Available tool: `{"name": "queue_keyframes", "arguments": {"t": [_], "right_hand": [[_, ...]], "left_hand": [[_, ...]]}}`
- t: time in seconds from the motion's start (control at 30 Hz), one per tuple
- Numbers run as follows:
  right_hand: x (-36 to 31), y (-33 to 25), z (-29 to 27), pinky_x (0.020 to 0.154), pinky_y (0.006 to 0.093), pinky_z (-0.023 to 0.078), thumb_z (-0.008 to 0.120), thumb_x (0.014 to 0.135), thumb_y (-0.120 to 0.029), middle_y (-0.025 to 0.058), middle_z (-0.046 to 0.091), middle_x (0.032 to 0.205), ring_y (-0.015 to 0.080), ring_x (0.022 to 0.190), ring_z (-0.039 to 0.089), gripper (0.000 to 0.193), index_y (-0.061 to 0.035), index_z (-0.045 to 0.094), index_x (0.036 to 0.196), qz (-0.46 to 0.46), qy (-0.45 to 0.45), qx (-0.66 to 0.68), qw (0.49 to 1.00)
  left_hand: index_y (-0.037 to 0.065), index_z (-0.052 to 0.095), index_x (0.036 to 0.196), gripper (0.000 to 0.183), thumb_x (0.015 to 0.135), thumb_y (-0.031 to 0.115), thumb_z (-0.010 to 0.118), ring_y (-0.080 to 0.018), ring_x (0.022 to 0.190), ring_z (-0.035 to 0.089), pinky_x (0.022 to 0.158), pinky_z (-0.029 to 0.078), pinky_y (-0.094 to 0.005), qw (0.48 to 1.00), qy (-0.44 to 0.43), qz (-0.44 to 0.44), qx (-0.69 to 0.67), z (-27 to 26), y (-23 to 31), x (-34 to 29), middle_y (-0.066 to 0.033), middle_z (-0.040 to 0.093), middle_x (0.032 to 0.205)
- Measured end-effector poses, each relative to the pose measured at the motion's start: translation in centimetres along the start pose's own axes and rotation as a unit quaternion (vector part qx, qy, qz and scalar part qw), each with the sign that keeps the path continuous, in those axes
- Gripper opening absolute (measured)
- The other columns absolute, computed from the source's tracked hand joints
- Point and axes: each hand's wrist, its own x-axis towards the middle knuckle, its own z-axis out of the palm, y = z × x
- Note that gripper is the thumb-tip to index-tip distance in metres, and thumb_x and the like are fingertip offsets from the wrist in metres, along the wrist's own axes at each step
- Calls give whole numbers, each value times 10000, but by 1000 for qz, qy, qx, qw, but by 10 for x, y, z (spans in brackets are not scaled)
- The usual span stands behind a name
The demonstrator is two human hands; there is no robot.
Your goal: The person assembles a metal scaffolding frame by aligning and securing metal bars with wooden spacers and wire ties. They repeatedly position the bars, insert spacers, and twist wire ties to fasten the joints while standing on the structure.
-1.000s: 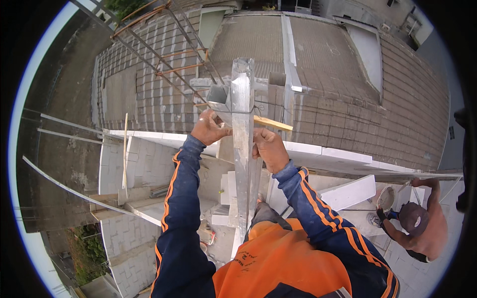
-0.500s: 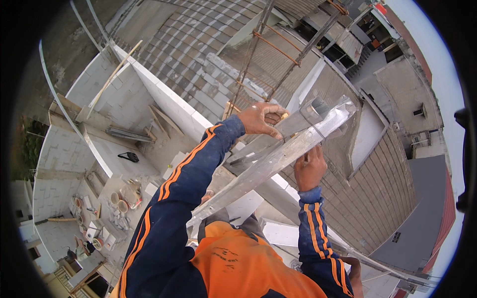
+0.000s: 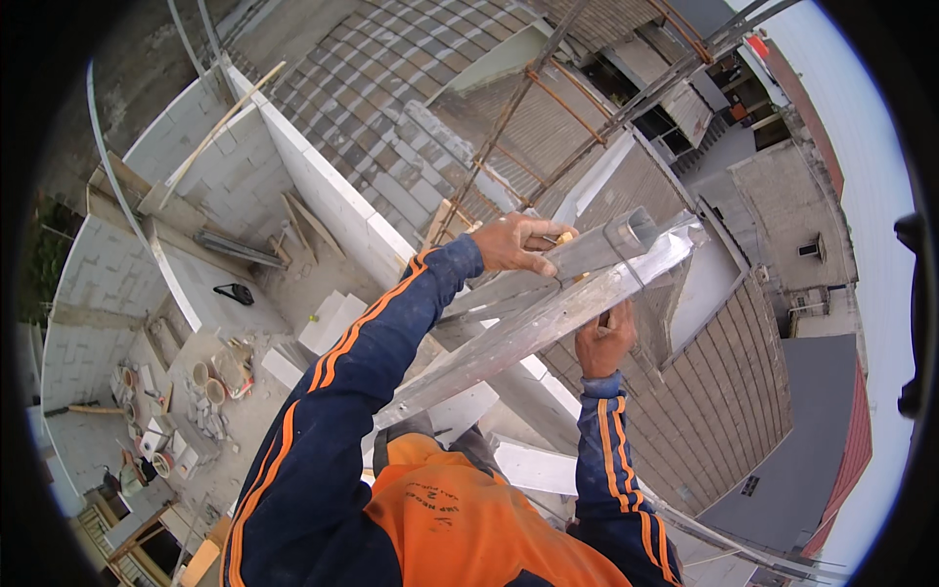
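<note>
A hollow grey metal bar (image 3: 597, 249) lies alongside a long pale board (image 3: 489, 357) with a shiny silvery end. Thin dark wire (image 3: 619, 238) loops round both near their far end. My left hand (image 3: 514, 245) is closed on the left edge of the metal bar, thumb bent over it. At its fingertips shows a small yellow piece (image 3: 565, 238); I cannot tell whether it is gripped. Along the board's right side, my right hand (image 3: 605, 342) is closed with its fingers curled up near the wire. What those fingers hold is hidden.
Below on the left are a pale block wall (image 3: 323, 181), buckets (image 3: 213, 390), loose blocks and a black tool case (image 3: 235, 293). Rusty rebar (image 3: 577, 103) rises ahead between dark posts. Tiled roofs (image 3: 714, 411) spread out far below on the right.
The view has shifted slightly, so the surroundings sit differently. My left fingers have straightened a little over the bar. My right hand stays curled by the board, slightly lower in the picture.
</note>
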Motion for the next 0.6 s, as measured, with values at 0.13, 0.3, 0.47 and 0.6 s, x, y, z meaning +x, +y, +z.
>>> {"name": "queue_keyframes", "arguments": {"t": [0.13,0.3,0.47,0.6], "right_hand": [[0,5,0,717,454,533,603,762,23,212,650,1010,421,862,655,274,16,638,1033,-2,-12,0,1000],[1,4,-3,726,456,532,594,764,23,214,651,1007,426,870,653,272,15,639,1032,8,-30,11,999],[3,3,-4,733,453,532,587,770,20,215,652,1003,430,874,651,285,15,642,1049,36,-42,33,998],[5,3,-4,749,452,530,599,775,10,219,653,1009,428,902,651,284,16,643,1055,0,-34,18,999]], "left_hand": [[30,491,1410,620,872,265,692,-246,1229,560,1050,437,-342,999,8,24,-44,1,-12,-3,-141,554,1386],[25,588,1326,427,917,147,620,-184,1108,615,983,470,-292,996,56,-3,-71,3,-15,1,-94,635,1287],[-25,647,1222,337,908,94,620,-135,1018,636,905,509,-255,990,117,-13,-74,11,-9,6,-101,689,1162],[-30,678,1151,283,892,46,595,-129,985,647,883,517,-253,985,138,-38,-95,13,-6,6,-105,700,1109]]}}
